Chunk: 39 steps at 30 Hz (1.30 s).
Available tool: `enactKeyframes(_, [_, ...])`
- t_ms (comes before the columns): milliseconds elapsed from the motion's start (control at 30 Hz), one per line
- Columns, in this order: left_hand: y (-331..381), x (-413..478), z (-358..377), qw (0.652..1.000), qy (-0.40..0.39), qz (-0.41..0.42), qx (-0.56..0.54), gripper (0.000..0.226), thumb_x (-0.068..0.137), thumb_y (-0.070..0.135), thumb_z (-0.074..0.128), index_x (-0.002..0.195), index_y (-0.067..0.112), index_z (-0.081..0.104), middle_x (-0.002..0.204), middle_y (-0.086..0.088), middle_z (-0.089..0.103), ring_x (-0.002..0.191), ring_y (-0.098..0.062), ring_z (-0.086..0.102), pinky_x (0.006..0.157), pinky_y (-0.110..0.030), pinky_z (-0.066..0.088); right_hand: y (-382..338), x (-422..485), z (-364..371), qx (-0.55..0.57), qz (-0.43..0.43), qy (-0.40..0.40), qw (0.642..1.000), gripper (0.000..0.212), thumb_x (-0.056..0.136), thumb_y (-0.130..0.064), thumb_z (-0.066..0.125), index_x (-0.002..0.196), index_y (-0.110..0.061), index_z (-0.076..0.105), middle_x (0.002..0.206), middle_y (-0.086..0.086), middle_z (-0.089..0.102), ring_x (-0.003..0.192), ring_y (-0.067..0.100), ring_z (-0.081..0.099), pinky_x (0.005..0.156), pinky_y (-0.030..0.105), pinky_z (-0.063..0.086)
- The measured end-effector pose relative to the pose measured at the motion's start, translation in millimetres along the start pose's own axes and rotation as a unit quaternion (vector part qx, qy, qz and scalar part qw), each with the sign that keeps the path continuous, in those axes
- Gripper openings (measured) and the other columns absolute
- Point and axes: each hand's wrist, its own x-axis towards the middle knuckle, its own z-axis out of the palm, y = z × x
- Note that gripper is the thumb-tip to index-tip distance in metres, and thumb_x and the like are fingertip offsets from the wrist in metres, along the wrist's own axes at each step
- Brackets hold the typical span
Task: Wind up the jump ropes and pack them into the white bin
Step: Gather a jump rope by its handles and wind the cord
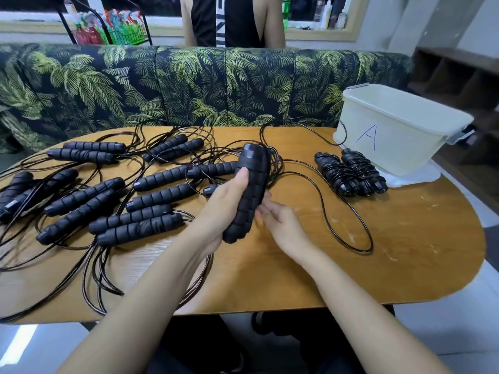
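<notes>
Table [270,279]: wooden, rounded right end.
Left hand [216,211]: fingers and thumb curled round the tilted handle pair [248,190].
Right hand [283,225]: fingers loosely straight, tips at the handle pair; blurred.
Loose jump ropes [108,193]: spread over the left half.
Wound bundles [351,174]: two, just beside the white bin [405,141], far right.
Sofa [189,85]: leaf print, behind.

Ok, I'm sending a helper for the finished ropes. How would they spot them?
Find the white bin marked A at the far right of the wooden table. Right beside it, nearer the camera, lie two wound-up bundles. Unlike the loose ropes sprawled across the left, their cords are wrapped tightly round the handles.
</notes>
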Motion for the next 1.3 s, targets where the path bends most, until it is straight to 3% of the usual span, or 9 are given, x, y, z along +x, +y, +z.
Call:
enactKeyframes(167, [-3.2, -5.5, -23.6, 0.962, -0.086, 0.102, 0.237, 0.034, 0.094, 0.047, 0.048, 0.101, 0.015, 0.056, 0.071, 0.01, 0.06, 0.063, -0.005, 0.054, 0.057, -0.019, 0.043, 9.1, 0.9, -26.3, -0.216, -0.032, -0.115, 0.969, 0.025, 0.102, -0.016, 0.043, 0.081, -0.016, 0.056, 0.099, 0.005, 0.065, 0.115, 0.01, 0.051, 0.118, 0.04, 0.021])
enactKeyframes(367, [-9.5, -13.3, -38.8, 0.7, -0.085, 0.192, 0.682, 0.064, 0.079, 0.076, 0.039, 0.12, 0.027, 0.045, 0.102, 0.008, 0.062, 0.091, -0.017, 0.059, 0.075, -0.034, 0.048, 1.0, 19.0, -58.3, -0.453, -0.069, -0.167, 0.873, 0.024, 0.102, -0.023, 0.039, 0.084, -0.03, 0.053, 0.083, -0.019, 0.051, 0.098, 0.003, 0.049, 0.122, 0.039, 0.003])
enactKeyframes(600, [-22.3, 0.7, -47.7, 0.541, 0.008, 0.194, 0.818, 0.067, 0.083, 0.075, 0.035, 0.119, 0.02, 0.045, 0.113, 0.002, 0.059, 0.1, -0.023, 0.059, 0.076, -0.033, 0.042, -27.0, 23.1, -65.7, -0.497, -0.089, -0.11, 0.856, 0.034, 0.104, -0.035, 0.027, 0.081, -0.031, 0.051, 0.07, -0.022, 0.046, 0.082, 0.0, 0.045, 0.119, 0.034, 0.011])
enactKeyframes(667, [-21.5, 3.1, -46.3, 0.573, 0.033, 0.18, 0.799, 0.063, 0.084, 0.073, 0.037, 0.116, 0.02, 0.046, 0.113, 0.002, 0.06, 0.099, -0.022, 0.06, 0.07, -0.032, 0.04, -34.0, 17.4, -60.8, -0.502, -0.085, -0.089, 0.856, 0.033, 0.104, -0.033, 0.027, 0.082, -0.029, 0.051, 0.069, -0.019, 0.047, 0.083, 0.003, 0.048, 0.117, 0.032, 0.014])
enactKeyframes(767, [-20.6, 4.8, -44.1, 0.676, 0.082, 0.174, 0.712, 0.063, 0.082, 0.072, 0.04, 0.115, 0.02, 0.047, 0.113, 0.003, 0.061, 0.096, -0.022, 0.061, 0.065, -0.031, 0.041, -29.8, 3.9, -47.9, -0.44, -0.068, -0.042, 0.894, 0.03, 0.104, -0.031, 0.025, 0.085, -0.029, 0.048, 0.069, -0.01, 0.056, 0.086, 0.014, 0.052, 0.108, 0.036, 0.026])
enactKeyframes(900, [-23.6, 4.6, -36.1, 0.755, 0.124, 0.159, 0.624, 0.063, 0.08, 0.07, 0.045, 0.118, 0.02, 0.047, 0.112, 0.0, 0.063, 0.099, -0.026, 0.061, 0.071, -0.035, 0.044, -23.1, -12.8, -34.8, -0.282, -0.048, 0.025, 0.958, 0.025, 0.101, -0.027, 0.031, 0.086, -0.026, 0.051, 0.065, -0.01, 0.052, 0.074, 0.021, 0.053, 0.076, 0.039, 0.042])
enactKeyframes(1033, [-19.3, -0.9, -30.9, 0.833, 0.143, 0.147, 0.513, 0.06, 0.082, 0.066, 0.051, 0.12, 0.02, 0.049, 0.107, 0.0, 0.066, 0.098, -0.026, 0.061, 0.074, -0.035, 0.046, -29.9, -28.1, -27.7, -0.094, -0.032, 0.008, 0.995, 0.025, 0.104, -0.015, 0.036, 0.089, -0.012, 0.055, 0.069, -0.003, 0.05, 0.07, 0.009, 0.049, 0.074, 0.027, 0.041])
enactKeyframes(1133, [-15.8, -0.2, -28.7, 0.828, 0.164, 0.141, 0.518, 0.061, 0.082, 0.065, 0.052, 0.121, 0.018, 0.049, 0.109, -0.003, 0.066, 0.101, -0.029, 0.061, 0.072, -0.034, 0.042, -28.6, -32.4, -24.2, -0.108, -0.07, 0.042, 0.991, 0.025, 0.104, -0.022, 0.038, 0.086, -0.018, 0.056, 0.066, -0.01, 0.05, 0.069, 0.009, 0.049, 0.071, 0.029, 0.042])
enactKeyframes(1300, [-3.8, 4.3, -39.8, 0.725, 0.174, 0.177, 0.643, 0.062, 0.081, 0.07, 0.048, 0.115, 0.018, 0.048, 0.108, -0.003, 0.064, 0.093, -0.031, 0.063, 0.065, -0.036, 0.044, -26.3, -33.2, -21.8, -0.196, -0.093, 0.146, 0.965, 0.024, 0.102, -0.026, 0.041, 0.081, -0.028, 0.053, 0.061, -0.013, 0.051, 0.062, 0.009, 0.052, 0.061, 0.041, 0.046])
